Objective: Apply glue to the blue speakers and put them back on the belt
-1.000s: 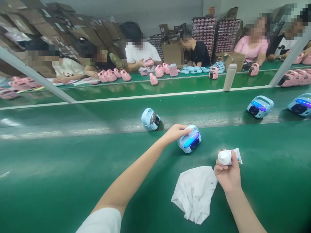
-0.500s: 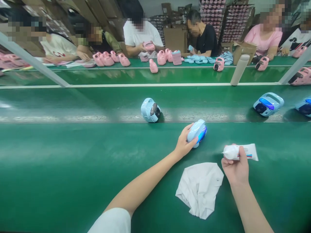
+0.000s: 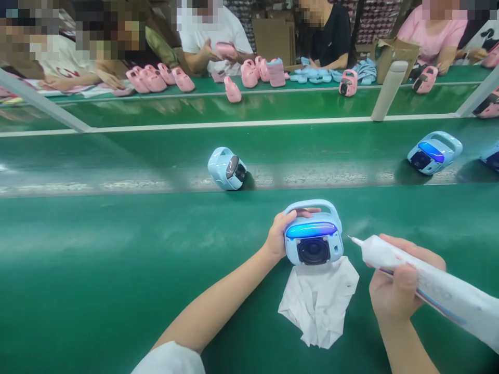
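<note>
Left hand (image 3: pixel 281 231): gripping lit speaker (image 3: pixel 314 249)
Right hand (image 3: pixel 392 296): pinching tube (image 3: pixel 448 288), nozzle (image 3: pixel 356 241) near speaker, apart
Cloth (image 3: pixel 319 306): on desk (image 3: pixel 117 259)
Unlit speaker (image 3: pixel 223 169): just past desk's far edge

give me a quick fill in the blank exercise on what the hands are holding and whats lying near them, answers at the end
1. The left hand holds a speaker whose lit strip glows ____.
2. The right hand grips a white ____ with a pointed nozzle.
3. The crumpled cloth on the green surface is ____ in colour.

Missing words: blue; tube; white.
</note>
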A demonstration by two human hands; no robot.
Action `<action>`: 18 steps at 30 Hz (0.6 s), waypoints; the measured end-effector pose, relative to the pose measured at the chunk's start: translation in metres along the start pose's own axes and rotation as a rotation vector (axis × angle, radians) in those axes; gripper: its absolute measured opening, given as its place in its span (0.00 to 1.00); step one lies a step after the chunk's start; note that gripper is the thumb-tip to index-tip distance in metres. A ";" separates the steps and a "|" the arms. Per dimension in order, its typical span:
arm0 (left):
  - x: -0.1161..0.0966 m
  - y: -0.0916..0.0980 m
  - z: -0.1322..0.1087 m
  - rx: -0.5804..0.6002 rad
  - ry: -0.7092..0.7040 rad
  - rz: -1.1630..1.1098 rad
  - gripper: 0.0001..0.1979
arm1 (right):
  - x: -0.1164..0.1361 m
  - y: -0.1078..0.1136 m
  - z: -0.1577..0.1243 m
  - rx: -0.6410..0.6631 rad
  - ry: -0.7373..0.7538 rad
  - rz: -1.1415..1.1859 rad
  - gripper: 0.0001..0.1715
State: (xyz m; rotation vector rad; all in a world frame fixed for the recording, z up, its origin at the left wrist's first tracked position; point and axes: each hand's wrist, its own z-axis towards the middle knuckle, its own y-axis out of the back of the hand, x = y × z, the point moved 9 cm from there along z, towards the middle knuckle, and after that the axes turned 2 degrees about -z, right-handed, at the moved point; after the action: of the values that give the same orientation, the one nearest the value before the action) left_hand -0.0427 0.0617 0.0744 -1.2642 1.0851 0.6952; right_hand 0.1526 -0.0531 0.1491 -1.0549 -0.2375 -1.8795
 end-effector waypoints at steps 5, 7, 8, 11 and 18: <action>-0.005 -0.015 -0.010 0.048 0.069 -0.174 0.15 | 0.018 -0.003 -0.002 0.079 0.204 -0.069 0.12; -0.010 -0.019 -0.013 0.063 0.063 -0.202 0.14 | 0.020 -0.004 -0.003 0.090 0.213 -0.058 0.12; -0.012 -0.021 -0.014 0.065 0.061 -0.202 0.13 | 0.020 -0.005 -0.003 0.094 0.212 -0.052 0.12; -0.016 -0.022 -0.016 0.057 0.060 -0.169 0.13 | 0.023 -0.008 -0.004 0.112 0.220 -0.058 0.12; -0.017 -0.021 -0.016 0.060 0.059 -0.170 0.13 | 0.022 -0.006 -0.005 0.111 0.209 -0.072 0.12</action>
State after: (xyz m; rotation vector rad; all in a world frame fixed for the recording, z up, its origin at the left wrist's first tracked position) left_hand -0.0337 0.0442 0.0991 -1.3148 1.0246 0.4963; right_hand 0.1410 -0.0665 0.1647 -0.7776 -0.2575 -2.0003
